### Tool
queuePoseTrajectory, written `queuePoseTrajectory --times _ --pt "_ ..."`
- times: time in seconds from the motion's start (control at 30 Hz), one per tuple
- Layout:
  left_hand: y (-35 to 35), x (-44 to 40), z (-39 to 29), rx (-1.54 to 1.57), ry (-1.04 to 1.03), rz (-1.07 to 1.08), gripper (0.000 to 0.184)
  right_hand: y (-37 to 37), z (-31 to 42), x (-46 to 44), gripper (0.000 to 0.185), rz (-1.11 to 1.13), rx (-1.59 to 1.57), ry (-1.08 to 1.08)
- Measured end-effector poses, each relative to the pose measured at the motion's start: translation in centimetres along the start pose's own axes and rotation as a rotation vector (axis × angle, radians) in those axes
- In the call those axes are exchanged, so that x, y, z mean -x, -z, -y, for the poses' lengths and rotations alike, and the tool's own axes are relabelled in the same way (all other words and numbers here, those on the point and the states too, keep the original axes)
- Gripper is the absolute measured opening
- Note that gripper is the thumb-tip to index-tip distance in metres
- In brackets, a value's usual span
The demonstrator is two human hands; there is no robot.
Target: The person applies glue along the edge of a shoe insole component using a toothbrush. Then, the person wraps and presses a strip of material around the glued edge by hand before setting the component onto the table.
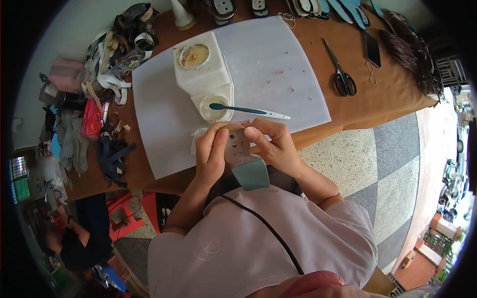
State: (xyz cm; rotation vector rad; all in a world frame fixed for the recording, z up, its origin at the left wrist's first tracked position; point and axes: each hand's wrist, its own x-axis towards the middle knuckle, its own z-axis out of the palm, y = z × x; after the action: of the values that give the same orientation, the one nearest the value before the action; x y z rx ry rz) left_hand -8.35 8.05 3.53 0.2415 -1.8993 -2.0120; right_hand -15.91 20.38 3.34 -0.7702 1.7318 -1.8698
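Note:
Both of my hands hold one shoe insole [251,175] in front of my chest. Its near part is smooth teal, while the far part is grey-brown with several dark holes. My left hand [211,151] pinches the insole's far left edge between thumb and fingers. On the opposite edge, my right hand [276,146] grips with the thumb on top and fingers bent behind. Just beyond my fingers, a teal and white brush [248,110] lies across the round opening of a white plastic container [206,74], whose top cup holds a yellowish substance.
A white sheet [268,59] covers part of the brown-clothed table [318,64]. Black-handled scissors [342,74] and a phone [372,49] lie to the right. Straps and scraps [112,64] pile up at left; more insoles [343,9] line the back. Another person [82,233] sits at lower left.

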Motion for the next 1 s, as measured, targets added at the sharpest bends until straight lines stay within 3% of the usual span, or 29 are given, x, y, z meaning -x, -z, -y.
queuePoseTrajectory --times 0.07,0.13,0.2,0.27,0.33,0.43,0.47,0.6,0.87,1.0 --pt "0.0 0.0 -0.7 -0.120 0.076 0.051 0.024 0.2 0.2 -0.3 0.017 0.000 0.126 0.008" --pt "-0.1 -0.3 -0.5 -0.087 0.044 0.071 0.025 0.1 0.2 -0.5 0.016 -0.006 0.115 -0.006" --pt "0.2 -0.2 -0.3 0.071 0.167 0.123 0.029 0.0 0.1 -0.5 0.015 -0.056 0.165 0.064" --pt "-0.3 -0.4 -0.4 0.131 0.129 0.100 0.028 -0.1 0.1 -0.7 0.014 -0.070 0.143 0.063" --pt "-0.4 -0.4 -0.5 0.186 0.093 0.070 0.027 0.0 0.0 -1.0 0.014 -0.104 0.245 0.203" --pt "0.3 0.1 -0.1 -0.131 0.030 0.139 0.027 0.1 0.3 -1.5 0.013 -0.223 0.077 0.086" --pt "0.0 0.1 -0.1 -0.203 -0.026 0.130 0.025 0.2 0.8 -1.8 0.014 -0.258 0.108 0.141" --pt "0.1 -0.9 -1.1 -0.317 0.000 0.058 0.020 0.1 1.3 -2.9 0.019 -0.278 0.022 0.042" --pt "-0.4 -1.3 -0.8 0.029 0.150 -0.067 0.022 0.9 1.6 -2.7 0.016 -0.128 -0.003 -0.017" --pt "-1.0 -1.5 0.1 0.061 0.109 -0.066 0.023 1.1 1.2 -2.4 0.014 -0.172 0.086 0.008"
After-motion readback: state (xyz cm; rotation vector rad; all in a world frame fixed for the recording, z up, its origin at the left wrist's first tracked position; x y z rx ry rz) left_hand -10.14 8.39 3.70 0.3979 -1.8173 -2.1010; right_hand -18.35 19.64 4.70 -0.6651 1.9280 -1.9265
